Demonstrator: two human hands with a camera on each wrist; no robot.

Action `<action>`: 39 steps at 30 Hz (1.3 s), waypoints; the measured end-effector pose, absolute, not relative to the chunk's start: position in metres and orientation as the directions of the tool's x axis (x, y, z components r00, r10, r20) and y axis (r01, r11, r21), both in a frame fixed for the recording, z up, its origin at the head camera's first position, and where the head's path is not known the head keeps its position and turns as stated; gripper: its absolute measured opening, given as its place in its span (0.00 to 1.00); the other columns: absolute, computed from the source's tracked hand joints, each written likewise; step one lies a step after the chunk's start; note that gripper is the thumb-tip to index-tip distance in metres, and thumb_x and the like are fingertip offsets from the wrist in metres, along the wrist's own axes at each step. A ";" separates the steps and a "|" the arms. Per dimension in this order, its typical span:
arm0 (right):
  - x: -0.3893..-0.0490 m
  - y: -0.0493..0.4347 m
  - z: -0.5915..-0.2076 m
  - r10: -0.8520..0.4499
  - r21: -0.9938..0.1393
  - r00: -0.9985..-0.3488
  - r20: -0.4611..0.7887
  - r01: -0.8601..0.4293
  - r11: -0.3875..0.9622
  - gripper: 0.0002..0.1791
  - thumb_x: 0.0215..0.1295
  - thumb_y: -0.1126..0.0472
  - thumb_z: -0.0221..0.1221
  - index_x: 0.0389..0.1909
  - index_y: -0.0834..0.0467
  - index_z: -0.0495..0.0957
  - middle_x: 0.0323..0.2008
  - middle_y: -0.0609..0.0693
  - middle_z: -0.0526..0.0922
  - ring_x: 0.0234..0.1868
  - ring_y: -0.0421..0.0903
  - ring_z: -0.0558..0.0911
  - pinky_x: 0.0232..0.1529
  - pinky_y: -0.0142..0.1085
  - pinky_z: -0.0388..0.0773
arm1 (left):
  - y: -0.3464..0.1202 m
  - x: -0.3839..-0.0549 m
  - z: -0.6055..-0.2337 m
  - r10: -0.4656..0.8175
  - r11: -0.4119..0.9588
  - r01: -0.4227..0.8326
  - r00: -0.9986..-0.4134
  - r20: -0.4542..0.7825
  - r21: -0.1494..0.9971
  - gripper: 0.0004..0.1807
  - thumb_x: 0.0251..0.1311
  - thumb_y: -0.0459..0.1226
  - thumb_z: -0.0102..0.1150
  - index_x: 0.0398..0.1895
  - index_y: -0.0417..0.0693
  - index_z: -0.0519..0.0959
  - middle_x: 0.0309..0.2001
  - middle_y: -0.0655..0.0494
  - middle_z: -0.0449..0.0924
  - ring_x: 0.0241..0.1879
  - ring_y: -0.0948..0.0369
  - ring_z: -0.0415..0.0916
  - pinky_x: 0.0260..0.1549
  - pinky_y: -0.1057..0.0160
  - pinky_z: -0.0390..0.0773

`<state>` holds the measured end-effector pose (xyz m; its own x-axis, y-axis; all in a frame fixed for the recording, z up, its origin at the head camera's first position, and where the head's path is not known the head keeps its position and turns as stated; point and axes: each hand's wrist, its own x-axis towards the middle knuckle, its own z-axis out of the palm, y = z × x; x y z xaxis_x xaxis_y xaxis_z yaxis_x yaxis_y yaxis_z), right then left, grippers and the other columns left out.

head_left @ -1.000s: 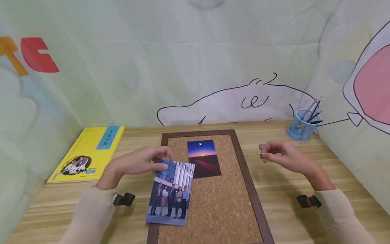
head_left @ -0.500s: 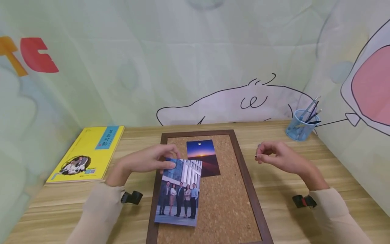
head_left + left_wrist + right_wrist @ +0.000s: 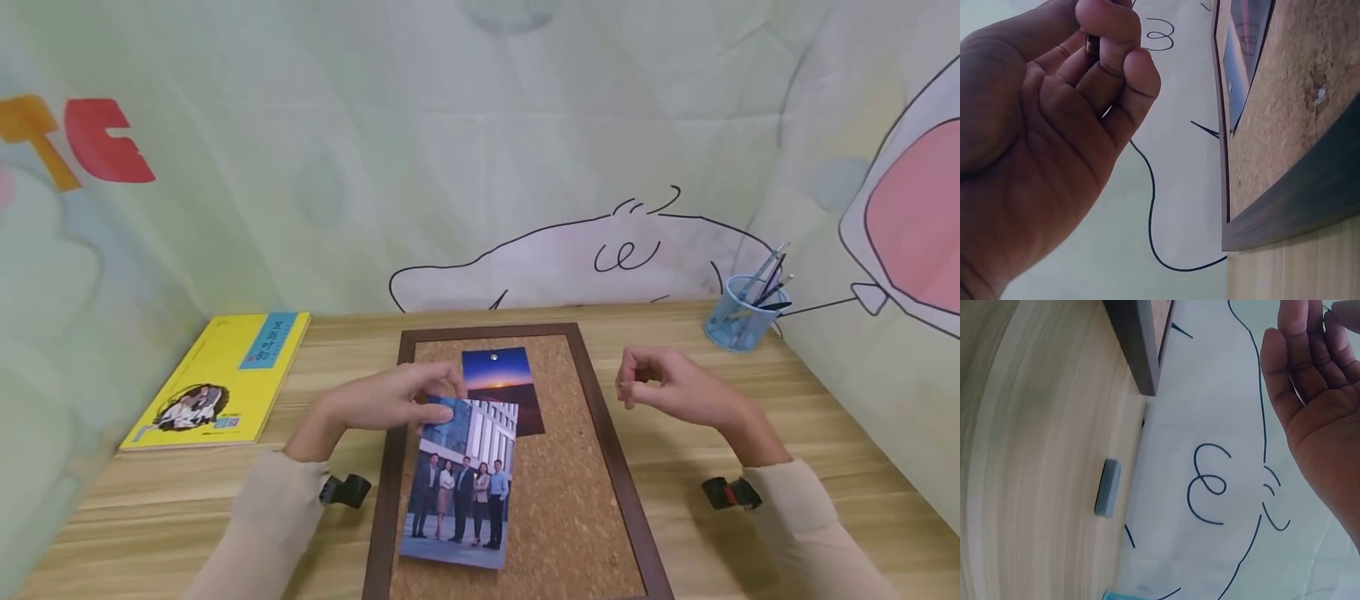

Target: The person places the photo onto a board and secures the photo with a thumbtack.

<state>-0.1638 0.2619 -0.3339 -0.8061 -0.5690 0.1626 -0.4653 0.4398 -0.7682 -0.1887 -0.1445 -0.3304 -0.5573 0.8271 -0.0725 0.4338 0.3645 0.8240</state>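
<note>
My left hand point(image 3: 390, 400) pinches the top left corner of a group photo point(image 3: 461, 492) between thumb and fingers. The print hangs over the left half of a wood-framed corkboard point(image 3: 570, 500) and overlaps a sunset photo point(image 3: 498, 371), which a tack point(image 3: 493, 357) fixes near the board's top. Right of the frame, my right hand point(image 3: 675, 387) is raised with thumb and index finger together, pinching a thumbtack whose thin metal point point(image 3: 1327, 309) shows in the right wrist view; its head is hidden. The left wrist view catches the palm and curled fingers point(image 3: 1138, 75), the group photo out of sight.
A yellow book point(image 3: 225, 375) lies at the left on the wooden table point(image 3: 330, 337). At the back right stands a blue mesh cup point(image 3: 738, 321) of pens. A small grey block point(image 3: 1108, 487) lies beyond the board. Printed cloth point(image 3: 450, 183) walls the table in.
My left hand has carried the group photo rightward, further over the corkboard. My right hand has moved left toward the board's frame, still pinching the thumbtack.
</note>
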 end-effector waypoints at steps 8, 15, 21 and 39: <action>-0.167 0.247 -0.334 -0.606 -0.774 -0.780 0.155 -0.477 0.417 0.08 0.62 0.73 0.56 0.31 0.57 0.74 0.29 0.49 0.80 0.33 0.46 0.82 0.36 0.36 0.79 | -0.134 -0.186 -0.334 0.842 0.362 0.442 -0.533 -0.085 0.821 0.10 0.73 0.35 0.54 0.53 0.43 0.71 0.42 0.51 0.82 0.28 0.58 0.78 0.26 0.55 0.80; -0.167 0.235 -0.331 -0.639 -0.747 -0.760 0.118 -0.492 0.447 0.07 0.59 0.72 0.56 0.30 0.56 0.74 0.27 0.47 0.77 0.31 0.43 0.79 0.32 0.35 0.77 | -0.124 -0.182 -0.337 0.844 0.366 0.450 -0.529 -0.087 0.815 0.10 0.73 0.36 0.54 0.53 0.44 0.70 0.41 0.52 0.82 0.29 0.62 0.78 0.26 0.55 0.79; -0.169 0.222 -0.329 -0.650 -0.740 -0.756 0.071 -0.477 0.474 0.07 0.60 0.71 0.55 0.30 0.56 0.75 0.26 0.46 0.77 0.27 0.45 0.78 0.28 0.35 0.77 | -0.115 -0.178 -0.339 0.844 0.371 0.466 -0.531 -0.082 0.803 0.10 0.73 0.37 0.55 0.53 0.45 0.71 0.41 0.54 0.82 0.31 0.63 0.79 0.29 0.52 0.81; -0.171 0.195 -0.332 -0.756 -0.789 -0.654 0.023 -0.476 0.388 0.05 0.65 0.70 0.55 0.34 0.60 0.78 0.27 0.47 0.77 0.26 0.45 0.75 0.25 0.34 0.74 | -0.100 -0.173 -0.345 0.839 0.356 0.393 -0.534 -0.105 0.848 0.10 0.73 0.34 0.53 0.53 0.44 0.69 0.36 0.55 0.81 0.27 0.62 0.77 0.32 0.49 0.82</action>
